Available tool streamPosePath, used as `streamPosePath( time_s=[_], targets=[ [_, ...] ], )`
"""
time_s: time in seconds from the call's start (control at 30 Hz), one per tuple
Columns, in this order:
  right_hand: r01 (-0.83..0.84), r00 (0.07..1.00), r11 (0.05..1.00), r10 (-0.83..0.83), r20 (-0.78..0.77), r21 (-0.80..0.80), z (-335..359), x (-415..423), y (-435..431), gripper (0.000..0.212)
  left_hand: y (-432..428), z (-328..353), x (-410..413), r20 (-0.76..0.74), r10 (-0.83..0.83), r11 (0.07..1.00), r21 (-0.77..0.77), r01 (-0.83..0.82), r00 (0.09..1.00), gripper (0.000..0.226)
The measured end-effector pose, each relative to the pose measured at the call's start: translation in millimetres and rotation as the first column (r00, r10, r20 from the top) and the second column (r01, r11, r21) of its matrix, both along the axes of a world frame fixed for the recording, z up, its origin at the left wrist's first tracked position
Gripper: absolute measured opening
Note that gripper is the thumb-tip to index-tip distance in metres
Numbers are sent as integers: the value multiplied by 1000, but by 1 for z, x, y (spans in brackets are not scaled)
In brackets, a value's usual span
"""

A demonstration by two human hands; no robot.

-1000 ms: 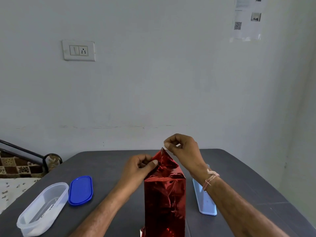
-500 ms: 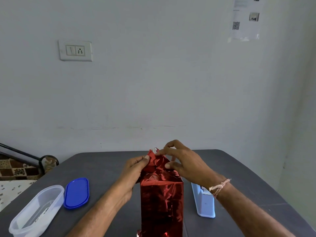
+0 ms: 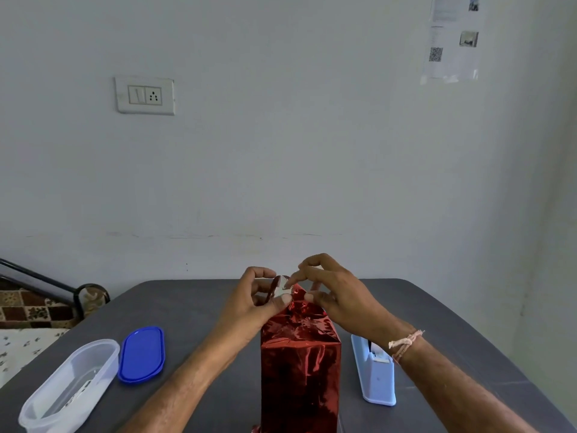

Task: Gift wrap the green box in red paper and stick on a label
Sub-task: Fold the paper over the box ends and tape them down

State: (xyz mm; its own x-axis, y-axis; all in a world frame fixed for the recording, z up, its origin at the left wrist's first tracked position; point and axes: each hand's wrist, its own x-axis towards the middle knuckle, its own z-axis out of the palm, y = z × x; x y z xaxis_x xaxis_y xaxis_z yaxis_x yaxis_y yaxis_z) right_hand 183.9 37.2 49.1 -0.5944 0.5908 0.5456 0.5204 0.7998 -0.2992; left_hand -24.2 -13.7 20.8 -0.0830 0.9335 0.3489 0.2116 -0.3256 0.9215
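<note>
Here, the wrapped box stands upright at the lower centre of the frame on a dark grey counter, its bottom cut off by the frame's edge. Shiny red paper covers every side that shows, so none of the box's own colour can be seen. At the top the paper is gathered into a crumpled peak, and the 2 hands meet there.

The left hand comes in from the lower left and pinches an upturned flap of the paper between thumb and curled fingers; the flap shows its silvery underside. The right hand comes in from the lower right, its forefinger touching the tip of that flap and its thumb pressed on the creased peak just beside it, so that it nips the paper narrowly. A pale thread band circles the right wrist.

Just right of the box lies a pale blue plastic dispenser. At the lower left sit 1 clear tub and, just beside it, its blue lid. A switch plate hangs on the wall at upper left, a printed sheet at upper right.
</note>
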Motion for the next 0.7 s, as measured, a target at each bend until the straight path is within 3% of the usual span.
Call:
streamPosePath(
  time_s=[0.07, 0.17, 0.3, 0.53, 0.7],
  targets=[
    [24, 994, 999, -27, 105, 30, 2, -2, 0, 39, 2, -1, -2, 25, 44, 999, 26, -45, 999, 35],
    [63, 981, 994, -78, 177, 87, 5, -7, 1, 29, 3, -2, -1, 10, 80, 994, 70, -81, 997, 30],
    [79, 993, 993, -87, 83, 87, 8, -5, 4, 10, 5, 0, -3, -131, 82, 988, 138, -63, 988, 36],
    [52, 998, 997, -51, -29, 48, 0, 4, 3, 16, 1, 5, 0, -251, 23, 992, 129, 10, 968, 28],
    [40, 998, 997, -37, -41, 61, -2, 5, -4, 16, 8, 3, 3, -334, 118, 983, 170, -63, 935, 12]
  ],
)
